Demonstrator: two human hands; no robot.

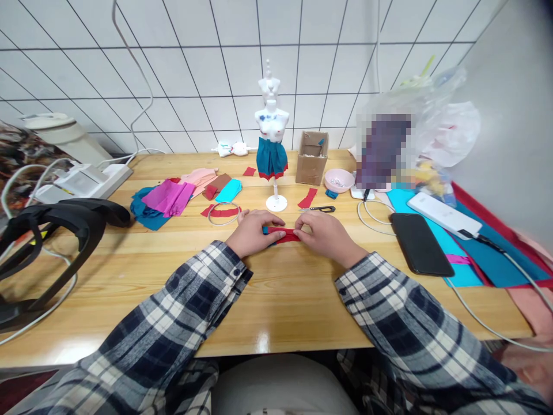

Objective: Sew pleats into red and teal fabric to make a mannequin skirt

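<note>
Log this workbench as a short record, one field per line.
Left hand: holding the red cloth, thumb on top
Right hand: pinching the same cloth
Beyond hands: white mannequin wearing a teal skirt
Right of mannequin: cardboard box, pink bowl
Far right: black phone
Left side: magenta cloth

L hand & R hand are bare, ea. w/ a long plaid sleeve running back from the wrist: L slv. & R slv. match, lg. checks in dk. navy/blk, mid grey & off-wht w/ thin crossing lines. Nearest the hands, the L cuff & R cuff are the same plaid, loose-fit, ea. w/ a sm. dk. btn. Farthest back from the hands, betw. the two slvs., more plaid shirt cloth shows in the same pattern, darker on the R hand's side.
</note>
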